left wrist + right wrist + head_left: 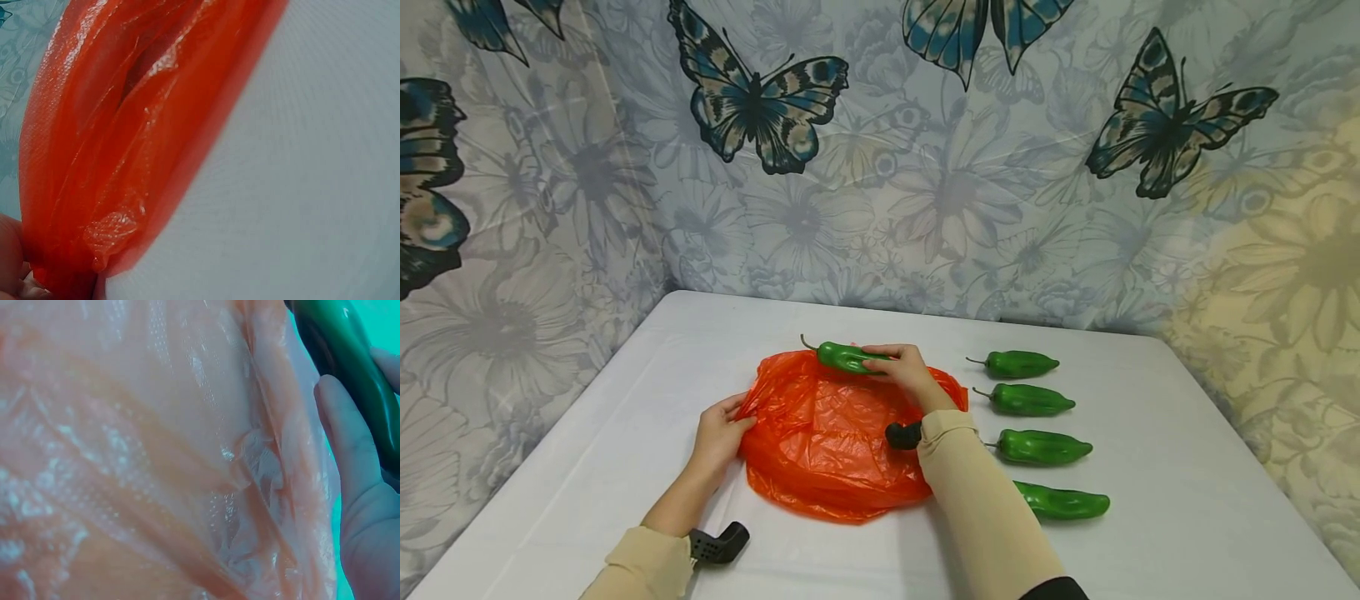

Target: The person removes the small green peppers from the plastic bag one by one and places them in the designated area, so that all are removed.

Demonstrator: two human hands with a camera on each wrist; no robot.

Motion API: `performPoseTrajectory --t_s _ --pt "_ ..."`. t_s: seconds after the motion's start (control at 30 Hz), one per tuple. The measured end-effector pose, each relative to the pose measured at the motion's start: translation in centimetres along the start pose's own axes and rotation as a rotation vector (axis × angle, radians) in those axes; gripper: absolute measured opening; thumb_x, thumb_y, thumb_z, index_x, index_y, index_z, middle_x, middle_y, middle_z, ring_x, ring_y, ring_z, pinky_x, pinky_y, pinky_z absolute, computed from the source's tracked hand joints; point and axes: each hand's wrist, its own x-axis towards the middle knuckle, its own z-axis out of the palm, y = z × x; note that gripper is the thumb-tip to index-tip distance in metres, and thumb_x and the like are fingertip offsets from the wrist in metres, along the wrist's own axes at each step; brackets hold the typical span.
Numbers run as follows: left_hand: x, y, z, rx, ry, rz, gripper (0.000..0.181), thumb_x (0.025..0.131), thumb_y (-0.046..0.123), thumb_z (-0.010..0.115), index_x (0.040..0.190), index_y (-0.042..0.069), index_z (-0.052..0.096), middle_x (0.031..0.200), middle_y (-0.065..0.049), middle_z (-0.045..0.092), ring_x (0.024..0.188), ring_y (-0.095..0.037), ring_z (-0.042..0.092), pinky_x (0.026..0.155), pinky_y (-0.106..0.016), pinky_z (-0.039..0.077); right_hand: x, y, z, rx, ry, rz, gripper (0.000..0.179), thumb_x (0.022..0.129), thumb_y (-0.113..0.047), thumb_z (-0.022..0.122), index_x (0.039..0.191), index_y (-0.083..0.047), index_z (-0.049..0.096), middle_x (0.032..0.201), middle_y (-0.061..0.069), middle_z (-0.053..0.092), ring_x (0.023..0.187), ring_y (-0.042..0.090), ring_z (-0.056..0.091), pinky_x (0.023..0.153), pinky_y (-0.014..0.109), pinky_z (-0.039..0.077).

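A red plastic bag point(827, 442) lies spread on the white table, its thin film wrinkled. At its left edge my left hand point(718, 433) pinches the film; the left wrist view shows the gathered bag point(125, 156) between thumb and fingers at the lower left corner. Over the bag's far edge my right hand point(910, 375) holds a green pepper point(842, 357), stem pointing left. In the right wrist view, thumb and fingers grip that pepper point(350, 362) beside the bag point(156, 456).
To the right of the bag, several more green peppers point(1033, 400) lie in a column, stems to the left. The nearest pepper point(1063, 502) is partly behind my right sleeve point(985, 500). A butterfly-patterned cloth point(880, 208) hangs behind the white table point(1187, 500).
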Motion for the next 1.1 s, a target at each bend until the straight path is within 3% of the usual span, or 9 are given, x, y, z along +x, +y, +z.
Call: performPoseTrajectory --t_s 0.33,0.47,0.77,1.1 --pt "-0.1 0.1 -0.2 0.011 0.003 -0.004 0.045 0.091 -0.001 0.046 0.136 -0.006 0.041 0.134 -0.029 0.048 0.119 -0.033 0.049 0.091 -0.03 0.05 -1.2 -2.7 -0.2 -0.128 -0.054 -0.088 0.032 0.086 -0.003 0.062 0.118 0.004 0.062 0.125 0.022 0.058 0.093 0.019 0.065 0.09 0.043 0.05" --pt "-0.1 0.1 -0.2 0.015 0.002 -0.001 0.045 0.091 -0.002 0.047 0.135 -0.006 0.042 0.133 -0.029 0.048 0.118 -0.031 0.051 0.088 -0.027 0.051 -2.3 -4.0 -0.7 -0.136 -0.043 -0.101 0.032 0.088 -0.005 0.061 0.119 0.003 0.061 0.127 0.02 0.056 0.098 0.025 0.065 0.089 0.04 0.051" --pt "0.1 -0.2 0.0 0.005 0.007 0.002 0.044 0.091 -0.003 0.047 0.134 -0.007 0.043 0.133 -0.029 0.049 0.118 -0.032 0.051 0.089 -0.028 0.051 -6.2 -6.5 -1.9 -0.141 0.002 -0.143 0.035 0.088 -0.011 0.062 0.123 -0.004 0.061 0.131 0.015 0.055 0.099 0.027 0.066 0.094 0.04 0.048" --pt "-0.1 0.0 0.0 -0.008 0.006 0.0 0.045 0.09 -0.003 0.047 0.135 -0.007 0.042 0.133 -0.029 0.048 0.119 -0.033 0.05 0.09 -0.029 0.05 -11.0 -8.2 -4.4 -0.243 0.029 -0.244 0.039 0.086 -0.018 0.066 0.123 -0.007 0.061 0.135 0.009 0.054 0.12 0.025 0.052 0.094 0.04 0.048"
